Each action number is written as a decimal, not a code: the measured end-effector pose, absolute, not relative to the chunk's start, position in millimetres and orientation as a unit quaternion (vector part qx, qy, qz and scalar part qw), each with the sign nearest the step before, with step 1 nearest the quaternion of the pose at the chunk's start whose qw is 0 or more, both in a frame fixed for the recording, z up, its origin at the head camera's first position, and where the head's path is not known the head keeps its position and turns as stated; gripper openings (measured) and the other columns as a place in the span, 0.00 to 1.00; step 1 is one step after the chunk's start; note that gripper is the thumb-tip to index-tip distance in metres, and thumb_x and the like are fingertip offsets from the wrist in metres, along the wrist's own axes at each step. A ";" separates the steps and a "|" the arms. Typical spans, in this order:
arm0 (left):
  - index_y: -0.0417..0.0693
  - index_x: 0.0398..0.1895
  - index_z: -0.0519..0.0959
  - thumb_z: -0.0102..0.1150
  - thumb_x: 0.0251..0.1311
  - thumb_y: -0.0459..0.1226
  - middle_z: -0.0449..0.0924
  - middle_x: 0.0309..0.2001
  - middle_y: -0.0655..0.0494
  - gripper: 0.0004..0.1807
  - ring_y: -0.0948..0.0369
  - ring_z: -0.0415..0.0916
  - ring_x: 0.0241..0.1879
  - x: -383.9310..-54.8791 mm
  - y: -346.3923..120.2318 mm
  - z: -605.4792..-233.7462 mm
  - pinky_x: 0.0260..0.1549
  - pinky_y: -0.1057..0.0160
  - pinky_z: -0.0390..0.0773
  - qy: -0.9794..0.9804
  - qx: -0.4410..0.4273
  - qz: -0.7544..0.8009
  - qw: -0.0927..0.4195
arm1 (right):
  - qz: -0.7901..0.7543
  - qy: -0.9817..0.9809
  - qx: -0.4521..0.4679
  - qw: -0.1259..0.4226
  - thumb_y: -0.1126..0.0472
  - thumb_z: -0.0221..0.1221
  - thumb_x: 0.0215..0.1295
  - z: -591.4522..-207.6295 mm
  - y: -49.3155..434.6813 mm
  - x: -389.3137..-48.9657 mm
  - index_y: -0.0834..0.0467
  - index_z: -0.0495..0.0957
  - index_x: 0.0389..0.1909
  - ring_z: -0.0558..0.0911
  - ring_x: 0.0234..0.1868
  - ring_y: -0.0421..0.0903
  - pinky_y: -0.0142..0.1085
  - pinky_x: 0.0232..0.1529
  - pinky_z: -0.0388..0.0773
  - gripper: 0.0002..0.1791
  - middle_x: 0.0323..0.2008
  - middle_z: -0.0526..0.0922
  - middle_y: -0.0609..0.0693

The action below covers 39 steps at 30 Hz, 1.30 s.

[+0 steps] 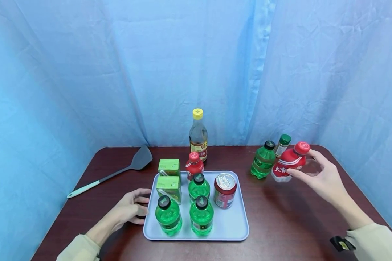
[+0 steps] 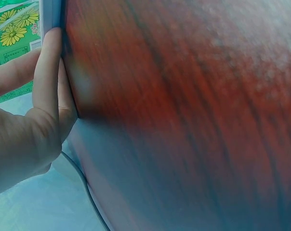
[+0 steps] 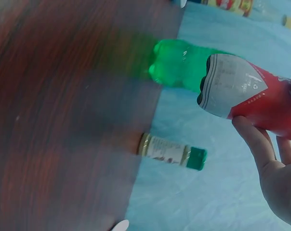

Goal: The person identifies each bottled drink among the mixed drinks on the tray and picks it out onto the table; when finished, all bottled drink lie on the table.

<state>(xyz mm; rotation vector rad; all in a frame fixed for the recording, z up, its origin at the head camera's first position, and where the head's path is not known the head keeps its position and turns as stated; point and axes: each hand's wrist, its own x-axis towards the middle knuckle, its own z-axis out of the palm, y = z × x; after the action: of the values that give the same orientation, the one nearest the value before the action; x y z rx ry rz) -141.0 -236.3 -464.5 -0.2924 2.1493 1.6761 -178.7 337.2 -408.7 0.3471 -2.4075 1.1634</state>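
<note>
My right hand (image 1: 326,177) grips a red-labelled drink bottle (image 1: 290,162), tilted and held above the table at the right. In the right wrist view, the bottle's grey-and-red label (image 3: 246,86) shows beside a green bottle (image 3: 184,65). My left hand (image 1: 129,208) touches the left rim of a pale tray (image 1: 228,228) with its fingertips. On the tray stand two green drink cartons (image 1: 168,186), several green bottles with black caps (image 1: 201,217), a red-topped can (image 1: 225,190) and a small red bottle (image 1: 194,166) toward the back.
A green bottle (image 1: 263,159) and a green-capped seasoning jar (image 1: 282,145) stand at the back right. Behind the tray is a yellow-capped glass bottle (image 1: 198,137). A spatula (image 1: 117,172) lies at the left. Blue curtains (image 1: 183,72) hang behind the dark table (image 1: 281,221).
</note>
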 end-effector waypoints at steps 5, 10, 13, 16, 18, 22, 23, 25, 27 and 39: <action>0.41 0.72 0.67 0.59 0.52 0.19 0.74 0.55 0.38 0.39 0.51 0.81 0.39 -141.8 -236.3 -462.5 0.30 0.45 0.85 0.772 -0.103 0.595 0.197 | 0.406 -0.878 0.108 0.230 0.67 0.77 0.50 -417.1 345.8 -189.1 0.54 0.74 0.67 0.79 0.44 0.30 0.19 0.36 0.76 0.40 0.50 0.78 0.41; 0.41 0.72 0.67 0.59 0.52 0.20 0.75 0.55 0.39 0.39 0.51 0.81 0.40 -142.7 -236.1 -461.3 0.30 0.45 0.85 0.774 -0.100 0.595 0.194 | 0.396 -0.883 0.097 0.231 0.63 0.77 0.52 -423.3 350.8 -198.1 0.53 0.73 0.68 0.76 0.45 0.31 0.19 0.34 0.75 0.40 0.50 0.77 0.39; 0.42 0.72 0.67 0.59 0.51 0.20 0.75 0.55 0.39 0.40 0.52 0.81 0.41 -142.9 -236.1 -461.4 0.30 0.45 0.84 0.773 -0.100 0.595 0.194 | 0.397 -0.884 0.093 0.227 0.63 0.77 0.53 -427.5 352.8 -202.1 0.53 0.73 0.68 0.76 0.45 0.31 0.19 0.34 0.75 0.40 0.50 0.77 0.39; 0.41 0.72 0.67 0.59 0.51 0.20 0.75 0.55 0.39 0.40 0.51 0.81 0.41 -142.9 -236.4 -461.4 0.30 0.45 0.84 0.774 -0.099 0.595 0.193 | 0.396 -0.885 0.091 0.227 0.62 0.76 0.54 -432.0 354.7 -205.0 0.53 0.73 0.68 0.76 0.45 0.32 0.18 0.35 0.75 0.39 0.49 0.77 0.39; 0.41 0.72 0.67 0.59 0.52 0.20 0.75 0.55 0.39 0.39 0.51 0.81 0.41 -142.8 -236.8 -461.4 0.29 0.45 0.85 0.774 -0.098 0.595 0.193 | 0.394 -0.886 0.089 0.228 0.62 0.76 0.54 -434.5 355.8 -206.6 0.54 0.73 0.68 0.76 0.45 0.32 0.18 0.35 0.74 0.39 0.49 0.78 0.39; 0.41 0.72 0.67 0.59 0.52 0.20 0.75 0.55 0.38 0.39 0.51 0.82 0.41 -142.6 -237.6 -461.0 0.30 0.45 0.85 0.773 -0.095 0.596 0.194 | 0.392 -0.887 0.086 0.230 0.61 0.76 0.54 -439.0 358.0 -209.0 0.55 0.73 0.68 0.75 0.44 0.33 0.17 0.35 0.73 0.38 0.48 0.77 0.39; 0.41 0.72 0.67 0.59 0.53 0.20 0.75 0.55 0.38 0.39 0.51 0.82 0.40 -142.5 -237.7 -460.9 0.30 0.45 0.85 0.773 -0.094 0.597 0.194 | 0.391 -0.887 0.084 0.229 0.61 0.76 0.55 -440.1 358.6 -209.5 0.55 0.73 0.68 0.75 0.44 0.34 0.17 0.35 0.73 0.38 0.48 0.77 0.39; 0.41 0.72 0.66 0.59 0.53 0.20 0.74 0.56 0.38 0.39 0.51 0.82 0.40 -142.1 -238.0 -460.4 0.30 0.45 0.85 0.771 -0.092 0.598 0.197 | 0.392 -0.887 0.082 0.228 0.61 0.76 0.55 -442.3 360.0 -210.5 0.56 0.73 0.68 0.76 0.44 0.33 0.16 0.36 0.73 0.38 0.48 0.77 0.38; 0.41 0.72 0.66 0.59 0.53 0.20 0.74 0.56 0.38 0.39 0.50 0.82 0.39 -141.5 -238.1 -460.6 0.31 0.45 0.85 0.769 -0.093 0.600 0.201 | 0.395 -0.887 0.080 0.225 0.61 0.76 0.55 -444.3 361.3 -211.3 0.57 0.72 0.67 0.76 0.44 0.31 0.16 0.36 0.73 0.38 0.48 0.77 0.39; 0.40 0.73 0.65 0.59 0.52 0.20 0.74 0.56 0.37 0.40 0.51 0.81 0.41 -141.6 -239.0 -466.5 0.30 0.45 0.84 0.769 -0.086 0.599 0.205 | 0.396 -0.891 0.079 0.205 0.60 0.76 0.55 -453.3 363.0 -215.5 0.57 0.72 0.68 0.76 0.44 0.26 0.17 0.36 0.74 0.38 0.48 0.76 0.48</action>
<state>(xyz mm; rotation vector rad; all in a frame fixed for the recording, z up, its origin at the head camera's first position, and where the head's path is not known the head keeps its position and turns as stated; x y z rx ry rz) -141.6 -239.0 -466.5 -0.2411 2.1448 1.6707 -215.5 363.0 -453.3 0.2198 -2.4845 1.1044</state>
